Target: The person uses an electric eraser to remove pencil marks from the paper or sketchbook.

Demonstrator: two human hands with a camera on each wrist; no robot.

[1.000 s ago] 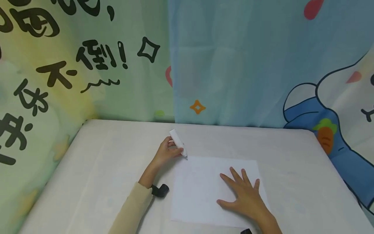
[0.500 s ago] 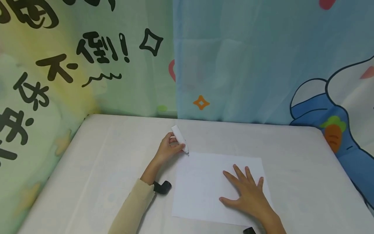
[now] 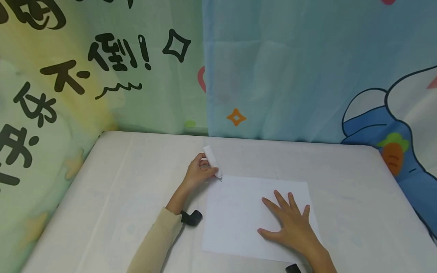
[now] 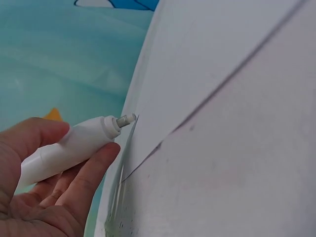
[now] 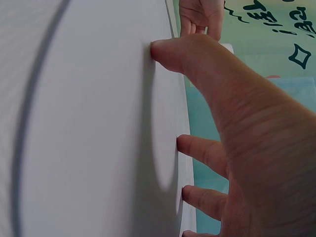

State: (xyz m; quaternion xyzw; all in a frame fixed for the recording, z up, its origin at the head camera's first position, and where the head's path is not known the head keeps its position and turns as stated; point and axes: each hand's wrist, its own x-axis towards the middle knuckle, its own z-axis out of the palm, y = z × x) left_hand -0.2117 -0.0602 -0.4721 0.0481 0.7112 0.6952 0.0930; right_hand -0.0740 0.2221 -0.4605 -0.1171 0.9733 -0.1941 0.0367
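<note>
My left hand [image 3: 198, 172] grips a white tube-shaped pen [image 3: 211, 161] at the far left corner of a white sheet of paper [image 3: 235, 216]. The pen leans, its tip pointing down at that corner. In the left wrist view the thumb and fingers hold the white barrel [image 4: 86, 140], and a narrow metallic tip sticks out beside the paper's corner. With fingers spread, my right hand [image 3: 293, 227] rests on the right part of the sheet. The right wrist view shows its thumb and fingertips on the paper [image 5: 94, 123].
A white-covered table [image 3: 136, 189] lies under the paper. Behind it hang a green curtain [image 3: 164, 106] with black characters and a blue curtain [image 3: 290, 76] with a cartoon figure and carrot. Black wrist devices [image 3: 192, 218] show at both wrists.
The head view has shifted slightly, so the table and paper sit a little higher in it. Both hands keep nearly the same places on and beside the sheet.
</note>
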